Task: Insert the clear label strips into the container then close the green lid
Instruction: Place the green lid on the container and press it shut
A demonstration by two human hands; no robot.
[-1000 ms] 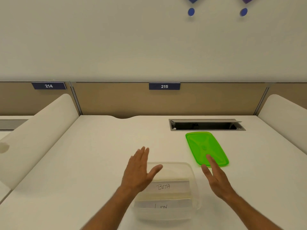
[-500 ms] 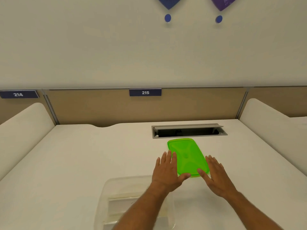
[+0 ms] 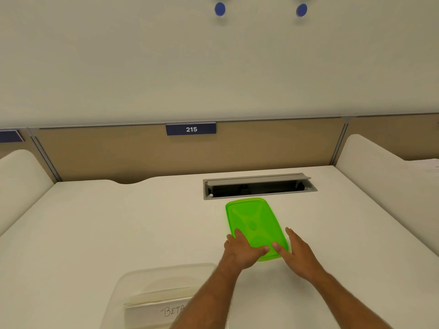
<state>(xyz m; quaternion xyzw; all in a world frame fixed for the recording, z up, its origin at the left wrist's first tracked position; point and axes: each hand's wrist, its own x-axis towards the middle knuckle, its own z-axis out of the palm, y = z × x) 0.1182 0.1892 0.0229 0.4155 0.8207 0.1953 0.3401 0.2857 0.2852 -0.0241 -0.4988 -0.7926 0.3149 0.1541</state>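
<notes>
Now green lid between both hands.

Single head view, facing forward and down, close over the desk

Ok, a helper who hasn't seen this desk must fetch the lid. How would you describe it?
On the white desk, look just in front of the grey cable hatch at the back. The flat, translucent bright-green rectangular lid lies there, both hands at its near end; it is the only vividly coloured thing on the desk.
</notes>
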